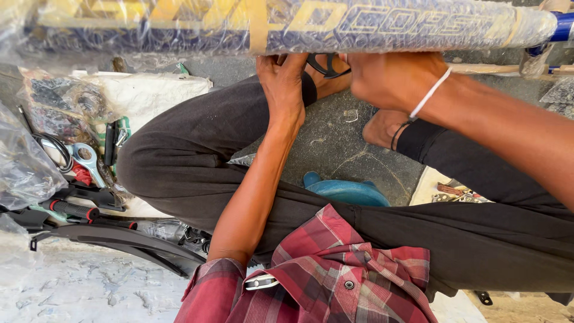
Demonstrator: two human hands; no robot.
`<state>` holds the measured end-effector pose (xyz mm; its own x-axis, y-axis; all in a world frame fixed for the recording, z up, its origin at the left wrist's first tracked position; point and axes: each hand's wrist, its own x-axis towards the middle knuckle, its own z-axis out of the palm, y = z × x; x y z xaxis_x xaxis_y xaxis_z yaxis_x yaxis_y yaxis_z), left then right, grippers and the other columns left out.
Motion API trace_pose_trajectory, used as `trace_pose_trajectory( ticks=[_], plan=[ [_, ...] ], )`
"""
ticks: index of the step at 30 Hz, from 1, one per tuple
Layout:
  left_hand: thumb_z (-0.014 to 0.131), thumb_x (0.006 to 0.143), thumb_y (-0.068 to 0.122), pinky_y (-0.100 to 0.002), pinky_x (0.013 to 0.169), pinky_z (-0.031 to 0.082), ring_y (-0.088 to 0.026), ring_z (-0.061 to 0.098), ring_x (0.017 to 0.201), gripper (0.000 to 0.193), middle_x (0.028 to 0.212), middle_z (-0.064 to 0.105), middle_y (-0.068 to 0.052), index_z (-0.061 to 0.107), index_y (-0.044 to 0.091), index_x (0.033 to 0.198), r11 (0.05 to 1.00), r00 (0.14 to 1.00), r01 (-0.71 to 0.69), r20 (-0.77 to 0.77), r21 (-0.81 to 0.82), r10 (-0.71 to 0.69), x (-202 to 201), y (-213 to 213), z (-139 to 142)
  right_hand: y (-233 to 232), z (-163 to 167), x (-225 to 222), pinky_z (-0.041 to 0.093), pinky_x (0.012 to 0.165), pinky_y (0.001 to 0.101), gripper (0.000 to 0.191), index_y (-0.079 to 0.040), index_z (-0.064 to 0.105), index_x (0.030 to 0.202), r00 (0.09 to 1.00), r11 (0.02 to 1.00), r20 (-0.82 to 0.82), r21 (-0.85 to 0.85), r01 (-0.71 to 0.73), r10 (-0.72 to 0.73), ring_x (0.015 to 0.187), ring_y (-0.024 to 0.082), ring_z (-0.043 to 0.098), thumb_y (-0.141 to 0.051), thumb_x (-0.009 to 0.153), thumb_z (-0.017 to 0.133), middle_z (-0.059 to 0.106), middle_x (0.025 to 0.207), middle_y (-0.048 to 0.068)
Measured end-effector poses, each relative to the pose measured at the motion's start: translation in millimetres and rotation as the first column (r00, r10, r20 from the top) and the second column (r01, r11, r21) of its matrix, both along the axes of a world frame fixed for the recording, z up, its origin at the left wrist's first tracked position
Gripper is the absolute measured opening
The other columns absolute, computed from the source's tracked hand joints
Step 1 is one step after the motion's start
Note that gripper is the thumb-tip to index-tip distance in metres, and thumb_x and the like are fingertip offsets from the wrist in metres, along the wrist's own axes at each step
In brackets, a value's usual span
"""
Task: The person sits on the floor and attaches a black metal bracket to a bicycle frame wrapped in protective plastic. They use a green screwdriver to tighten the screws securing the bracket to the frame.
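I see the wrapped frame tube [287, 25] lying across the very top of the frame, its long axis running left to right, a blue and yellow tube under clear bubble wrap with a bare blue end showing at the upper right. It sits directly above both hands, so each hand comes at it from underneath.

My left hand [282, 90] is at the centre top, palm toward the tube, its fingers [270, 61] curled up against the wrap's lower edge; I judge they grip the wrap there, though the tips are hidden behind it. My right hand [391, 79] is just to the right, knuckles pressed to the underside of the tube, a white wrist band [429, 93] across the wrist. Whether its fingers are clenched on anything I cannot tell, since they are tucked out of sight. The two hands are near each other, both touching the tube, the left nearer its middle.

Below the hands are black trousers [197, 155] on bent knees and a bare foot in a black sandal [326, 67]. A blue stool [344, 190] shows between the legs. At the left of the frame lie a black mudguard [125, 238], pliers with red-banded grips [72, 210] and bagged parts [24, 167] on the concrete floor [335, 149].
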<state>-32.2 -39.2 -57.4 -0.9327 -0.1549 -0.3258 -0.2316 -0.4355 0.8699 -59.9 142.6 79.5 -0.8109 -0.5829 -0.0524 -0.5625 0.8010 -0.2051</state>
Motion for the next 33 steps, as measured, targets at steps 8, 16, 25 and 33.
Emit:
trace_pose_trajectory(
  ticks=[8, 16, 25, 33],
  plan=[
    [0.08, 0.086, 0.017, -0.038, 0.095, 0.052, -0.018, 0.062, 0.104, 0.039, 0.108, 0.062, -0.007, 0.057, 0.005, 0.116, 0.998, 1.0, 0.002, -0.013, 0.059, -0.001, -2.2, 1.5, -2.7, -2.2, 0.3, 9.3, 0.059, 0.068, 0.0437, 0.024, 0.006, 0.07, 0.107, 0.985, 0.964, -0.033, 0.215, -0.156, 0.167, 0.075, 0.032, 0.071, -0.011, 0.09, 0.066, 0.071, 0.086, 0.02],
    [0.08, 0.093, 0.017, -0.038, 0.097, 0.048, -0.018, 0.058, 0.106, 0.037, 0.111, 0.06, -0.008, 0.057, 0.002, 0.118, 1.0, 1.0, 0.012, -0.018, -0.007, -0.012, 0.8, 0.2, 1.3, -5.2, 26.0, -1.5, 0.057, 0.06, 0.0424, 0.025, 0.008, 0.069, 0.103, 0.967, 0.91, 0.183, 0.345, -0.23, 0.175, 0.067, 0.029, 0.07, -0.012, 0.087, 0.067, 0.069, 0.075, 0.02],
    [0.081, 0.091, 0.018, -0.037, 0.098, 0.057, -0.022, 0.065, 0.107, 0.039, 0.11, 0.064, -0.009, 0.055, 0.005, 0.118, 0.998, 1.0, 0.014, -0.01, 0.067, -0.013, -4.8, 2.2, 16.5, -14.1, -3.9, 12.1, 0.052, 0.074, 0.0561, 0.038, 0.006, 0.069, 0.102, 0.837, 0.878, 0.355, -0.082, 0.471, -0.416, 0.074, 0.043, 0.066, -0.03, 0.099, 0.062, 0.069, 0.087, 0.031],
    [0.08, 0.092, 0.018, -0.037, 0.093, 0.054, -0.02, 0.065, 0.103, 0.039, 0.108, 0.065, -0.009, 0.056, 0.004, 0.121, 1.0, 0.999, 0.013, -0.03, -0.021, -0.014, -4.1, 2.2, 13.3, 0.4, 23.7, -0.1, 0.054, 0.056, 0.0398, 0.038, 0.002, 0.068, 0.101, 0.796, 0.907, -0.439, 0.15, -0.393, 0.418, 0.066, 0.026, 0.067, -0.02, 0.07, 0.066, 0.061, 0.073, 0.016]
  ],
)
